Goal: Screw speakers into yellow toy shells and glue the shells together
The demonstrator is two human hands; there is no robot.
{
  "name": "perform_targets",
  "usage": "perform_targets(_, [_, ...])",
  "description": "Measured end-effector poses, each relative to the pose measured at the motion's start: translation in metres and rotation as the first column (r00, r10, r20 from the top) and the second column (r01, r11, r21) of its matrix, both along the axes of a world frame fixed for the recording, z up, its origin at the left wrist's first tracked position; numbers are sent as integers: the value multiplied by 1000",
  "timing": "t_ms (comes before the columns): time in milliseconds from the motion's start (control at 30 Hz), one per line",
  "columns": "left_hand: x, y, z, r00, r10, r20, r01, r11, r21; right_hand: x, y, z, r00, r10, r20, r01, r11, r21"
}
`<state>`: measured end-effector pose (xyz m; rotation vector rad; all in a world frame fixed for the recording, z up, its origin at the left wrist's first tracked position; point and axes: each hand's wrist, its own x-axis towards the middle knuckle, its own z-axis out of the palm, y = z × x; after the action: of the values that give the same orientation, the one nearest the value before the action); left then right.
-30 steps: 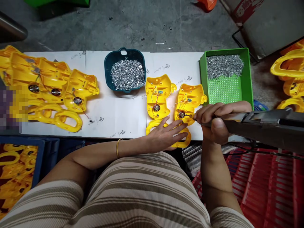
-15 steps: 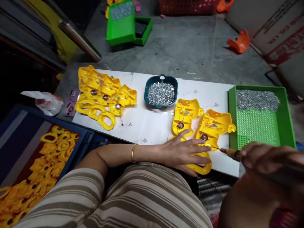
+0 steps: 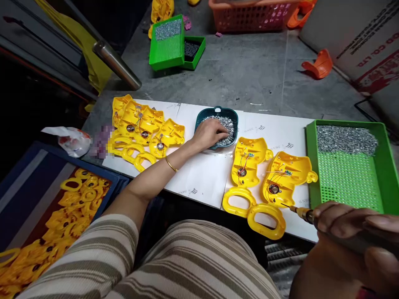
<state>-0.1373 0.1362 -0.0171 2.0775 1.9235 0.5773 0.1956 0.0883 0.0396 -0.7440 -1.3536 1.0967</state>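
Note:
My left hand (image 3: 209,132) reaches into the teal bowl (image 3: 232,115) of small silver screws, its fingers curled down among them. My right hand (image 3: 349,226) is wrapped round an electric screwdriver (image 3: 301,212) whose thin bit points at the lower edge of the right yellow plastic shell (image 3: 288,174). A second yellow shell (image 3: 249,160) lies just left of it. Both shells lie open side up with a round speaker and thin wires inside, and each has a ring handle at the near end.
A green tray (image 3: 349,182) holding silver screws stands at the right. A stack of yellow shells (image 3: 143,128) lies at the table's left. A blue crate (image 3: 46,216) of yellow parts sits lower left. Green boxes, an orange basket and cardboard stand on the floor beyond.
My left hand lifted off the yellow shells and moved left and away into the teal screw bowl. The screwdriver tip drew back slightly from the right shell. The view swung left.

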Motion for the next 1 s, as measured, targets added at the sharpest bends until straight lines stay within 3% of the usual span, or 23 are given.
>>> perform_targets(100, [-1, -3, 5, 1000, 3, -8, -3, 1000, -24, -1, -2, 3, 997, 33, -73, -24, 992, 125])
perform_targets(300, [-1, -3, 12, 992, -78, -102, 73, 996, -54, 2, 0, 1, 986, 134, -96, -116, 978, 176])
perform_targets(500, [-8, -1, 7, 992, -37, 123, 39, 999, -16, -6, -6, 7, 976, 179, -127, -143, 957, 253])
perform_targets(667, [-7, -12, 15, 954, 77, 290, -106, 990, 89, -6, -5, 8, 957, 247, -150, -195, 936, 292])
perform_targets(767, [23, -42, 25, 825, 105, 555, -154, 987, 42, -11, -3, 10, 958, 233, -168, -177, 939, 294])
perform_targets(867, [72, -84, 27, 582, 126, 803, -16, 989, -144, -17, -6, 16, 958, 219, -183, -168, 951, 261])
perform_targets(1000, [124, -125, 16, 293, 338, 895, 241, 879, -411, -17, -14, 32, 953, 227, -199, -197, 967, 159])
